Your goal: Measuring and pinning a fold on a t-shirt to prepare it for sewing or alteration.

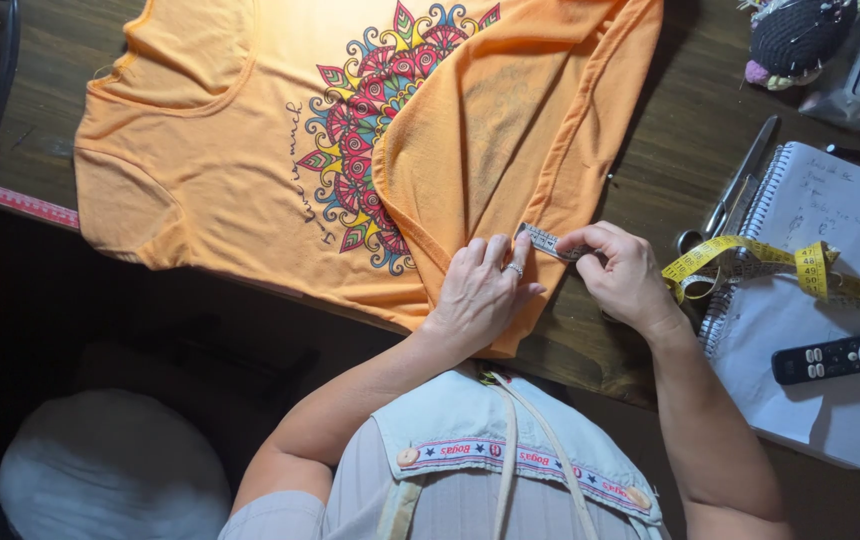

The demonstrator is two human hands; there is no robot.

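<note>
- A home sewing corner, set up on a dark wooden tabletop rather than in a factory or shop.
- A yellow measuring tape lies coiled over a spiral notebook with handwritten notes (its wire binding faces the shirt).
- Scissors rest beside the notebook, and a dark pincushion stuck with pins sits at the far edge.
- A pink ruler strip runs along the tabletop's near edge.
- An orange T-shirt with a colourful mandala print is spread out for work.
- A black remote control on the paper gives the domestic touch.
</note>
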